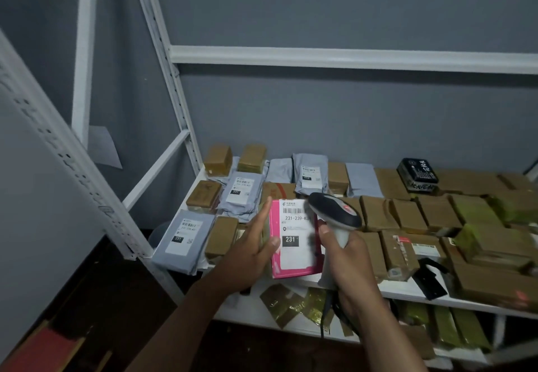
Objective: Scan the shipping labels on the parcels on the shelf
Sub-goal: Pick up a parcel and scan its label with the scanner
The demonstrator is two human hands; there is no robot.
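White shelf (pixel 407 291), brown boxes (pixel 407 216), grey mailers (pixel 182 239), possibly overlapping

One view only, from a head-worn wide-angle camera. Looks forward and down onto the shelf (pixel 407 291), close in, at arm's reach. Takes in both forearms rising from the bottom edge, the left hand (pixel 250 251) and right hand (pixel 348 258) near centre. Shows the grey wall (pixel 349 115) straight ahead, white uprights (pixel 163 60) bowed at left by the lens, a lower shelf at bottom right.
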